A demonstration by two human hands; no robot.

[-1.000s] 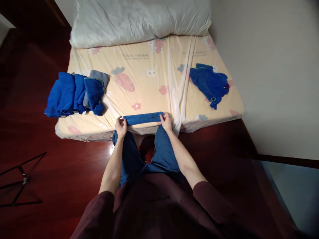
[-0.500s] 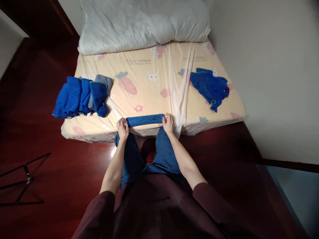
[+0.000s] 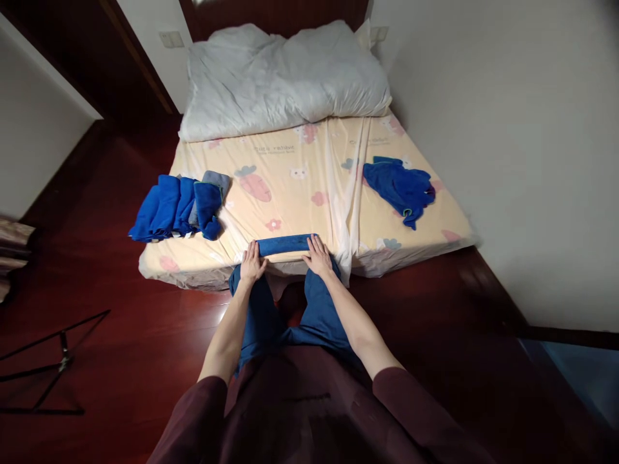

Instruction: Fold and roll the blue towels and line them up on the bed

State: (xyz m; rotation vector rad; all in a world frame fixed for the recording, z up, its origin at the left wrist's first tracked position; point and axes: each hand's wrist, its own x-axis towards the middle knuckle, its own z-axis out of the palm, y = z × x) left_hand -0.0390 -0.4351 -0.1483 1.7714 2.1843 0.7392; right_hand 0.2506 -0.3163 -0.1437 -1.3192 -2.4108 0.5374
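One blue cloth (image 3: 284, 245) lies as a narrow folded strip along the bed's (image 3: 294, 209) near edge, the left hand (image 3: 252, 263) and right hand (image 3: 319, 259) flattened at its ends, seemingly pressing, not gripping. Folded cloths (image 3: 169, 205) already line the left; a rumpled blue heap (image 3: 400, 187) at right is not yet folded.

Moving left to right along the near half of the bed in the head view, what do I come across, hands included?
Row of blue and gray cloths, left hand, blue cloth strip, right hand, rumpled blue cloth.
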